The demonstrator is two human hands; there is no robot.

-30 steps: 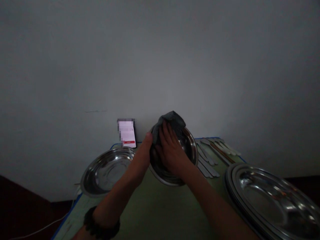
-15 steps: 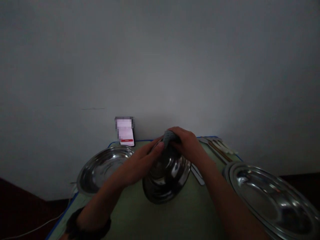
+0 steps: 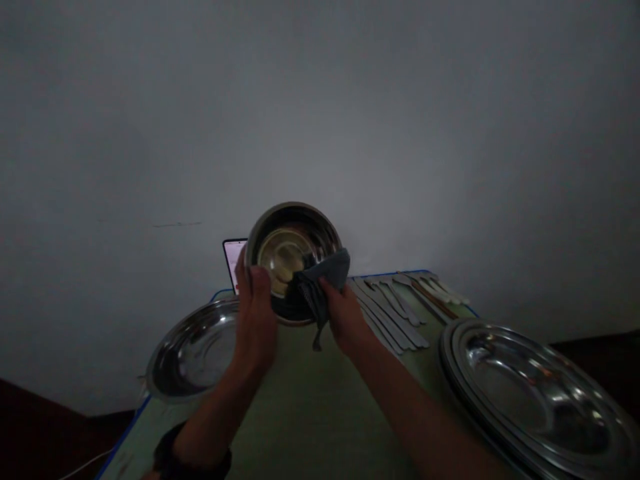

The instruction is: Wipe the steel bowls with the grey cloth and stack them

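A shiny metal bowl [image 3: 285, 250] is held up above the table, its hollow side facing me. My left hand [image 3: 256, 310] grips the bowl's left rim, thumb on the near side and the other fingers mostly hidden behind it. A dark grey cloth [image 3: 325, 277] lies folded over the lower right rim. My right hand [image 3: 343, 310] pinches that cloth against the bowl's edge; some of its fingers are out of sight.
At left a wide metal basin [image 3: 187, 357] stands on the green table [image 3: 310, 407]. Several stacked metal basins [image 3: 520, 393] are at right. Behind them lie several pieces of cutlery [image 3: 395, 313]. A phone [image 3: 233, 257] leans against the wall [image 3: 320, 120], partly covered by the bowl.
The bowl has been raised and turned so its inside now faces me. Both hands moved with it, the left to its left rim, the right with the cloth to its lower right rim.
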